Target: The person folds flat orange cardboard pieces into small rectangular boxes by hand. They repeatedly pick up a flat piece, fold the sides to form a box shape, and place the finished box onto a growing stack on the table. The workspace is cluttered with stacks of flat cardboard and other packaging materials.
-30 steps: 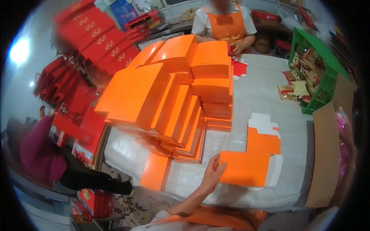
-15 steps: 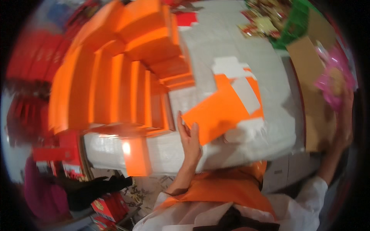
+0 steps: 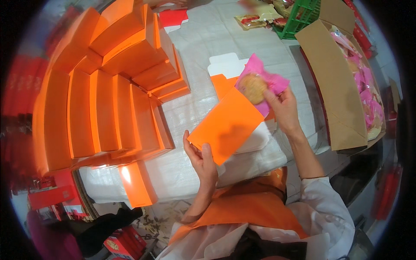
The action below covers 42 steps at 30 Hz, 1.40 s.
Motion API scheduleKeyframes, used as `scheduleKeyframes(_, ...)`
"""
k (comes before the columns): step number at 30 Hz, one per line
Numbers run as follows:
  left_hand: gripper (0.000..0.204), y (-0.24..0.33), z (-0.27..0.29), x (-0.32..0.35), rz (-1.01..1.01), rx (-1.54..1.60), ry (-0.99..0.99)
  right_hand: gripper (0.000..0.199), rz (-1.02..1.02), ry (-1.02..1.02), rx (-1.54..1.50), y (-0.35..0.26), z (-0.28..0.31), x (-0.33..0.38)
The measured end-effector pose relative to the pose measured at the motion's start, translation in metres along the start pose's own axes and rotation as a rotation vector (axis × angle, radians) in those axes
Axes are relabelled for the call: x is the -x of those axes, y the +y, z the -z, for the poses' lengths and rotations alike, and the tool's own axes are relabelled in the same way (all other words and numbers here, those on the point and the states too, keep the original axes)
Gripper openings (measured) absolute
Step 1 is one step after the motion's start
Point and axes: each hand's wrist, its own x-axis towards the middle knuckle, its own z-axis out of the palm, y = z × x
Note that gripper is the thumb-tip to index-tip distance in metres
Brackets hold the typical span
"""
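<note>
My left hand (image 3: 203, 164) grips the lower left end of an orange box (image 3: 227, 125), thumb on its upper face. At the box's upper right end, my right hand (image 3: 284, 108) pinches a pink wrapper (image 3: 277, 81) with a round golden biscuit (image 3: 253, 88) showing in it. The biscuit's lower edge meets the rim of the box; how far in it reaches I cannot tell. Under the held box lie flattened orange-and-white cartons (image 3: 223, 65). On the right stands a brown cardboard carton (image 3: 331, 91) with several pink-wrapped pieces (image 3: 368, 99) inside.
Stacked orange boxes (image 3: 104, 112) fill the table's left side, and a single orange box (image 3: 138, 184) overhangs the front edge. At the back are a green crate (image 3: 299, 19), packets (image 3: 251, 21) and a red card (image 3: 173, 17). Another person's hand (image 3: 167, 3) shows at the top edge.
My right hand has come left from the brown carton with the pink-wrapped biscuit, to the upper end of the orange box. My left hand still holds the box. The view has shifted right.
</note>
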Motion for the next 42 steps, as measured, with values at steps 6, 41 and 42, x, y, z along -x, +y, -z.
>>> scheduleKeyframes(6, 0.053, -0.007, 0.005, -0.002, 0.045, 0.095, 0.013, 0.032, -0.087, -0.117, 0.034, -0.014, 0.006, 0.009)
scheduleKeyframes(41, 0.025, -0.022, 0.013, 0.049, 0.034, 0.156, -0.291, 0.007, 0.398, -0.279, 0.336, 0.049, 0.007, 0.125)
scheduleKeyframes(42, 0.027, -0.022, 0.008, 0.052, 0.072, 0.328, -0.182, 0.009, 0.268, -0.269, 0.196, 0.054, 0.008, 0.13)
